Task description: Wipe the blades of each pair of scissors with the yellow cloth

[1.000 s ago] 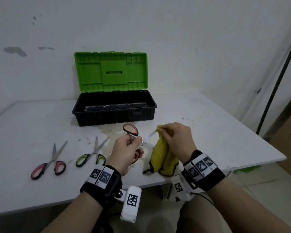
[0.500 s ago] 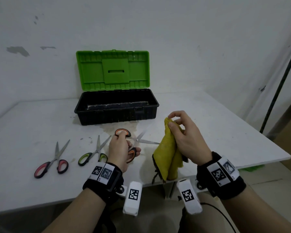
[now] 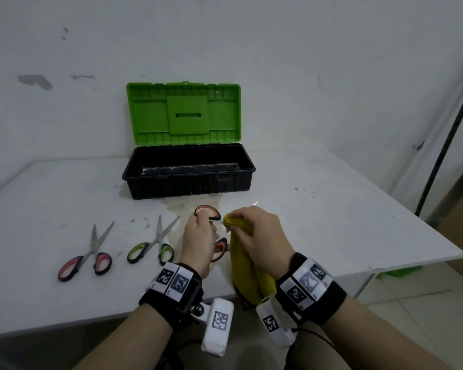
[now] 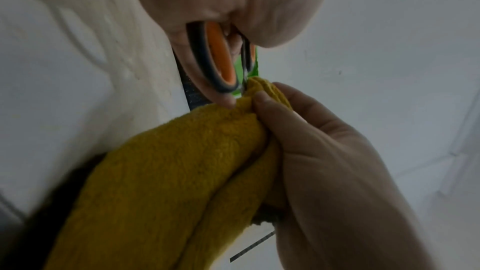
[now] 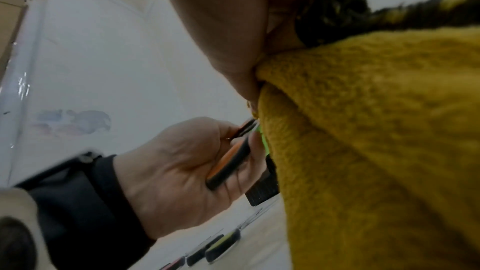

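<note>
My left hand [image 3: 201, 236] grips the orange-handled scissors [image 3: 208, 212] by their handles above the table's front middle. The scissors stand spread, and one blade tip [image 3: 255, 203] shows past my right hand. My right hand [image 3: 254, 231] pinches the yellow cloth [image 3: 247, 273] around the blades close to the pivot; the rest of the cloth hangs down over the table edge. In the left wrist view the orange handle [image 4: 218, 59] sits in my fingers with the cloth [image 4: 182, 161] bunched right below it. The right wrist view shows the cloth [image 5: 376, 130] and the left hand [image 5: 182, 161] on the handle.
Green-handled scissors [image 3: 151, 243] and red-handled scissors [image 3: 87, 253] lie spread on the white table [image 3: 332, 222] to the left. An open black toolbox [image 3: 189, 172] with a raised green lid [image 3: 183, 113] stands behind the hands. The table's right edge is near.
My right hand came back down and left with the cloth and closed it around the blades near the pivot. The left hand tilted the scissors so the blades point up and away.
</note>
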Motion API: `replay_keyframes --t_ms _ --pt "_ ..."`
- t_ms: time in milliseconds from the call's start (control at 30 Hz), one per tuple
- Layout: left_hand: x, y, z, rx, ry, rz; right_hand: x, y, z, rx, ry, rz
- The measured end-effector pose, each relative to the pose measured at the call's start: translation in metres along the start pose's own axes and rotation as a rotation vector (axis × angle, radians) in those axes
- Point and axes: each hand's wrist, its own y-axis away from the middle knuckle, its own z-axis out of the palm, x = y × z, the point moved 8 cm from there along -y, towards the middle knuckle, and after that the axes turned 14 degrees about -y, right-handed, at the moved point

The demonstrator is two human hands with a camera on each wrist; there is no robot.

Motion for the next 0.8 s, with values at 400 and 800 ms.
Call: replay_keyframes --t_ms 400,800 --pt "0.008 0.008 -0.001 0.04 -0.157 0.026 -0.004 0.004 0.009 -0.041 -0.004 -0.083" --pt "0.012 0.013 0.001 0.066 -0.209 0.075 -0.006 0.001 0.003 -0.078 0.081 -0.031"
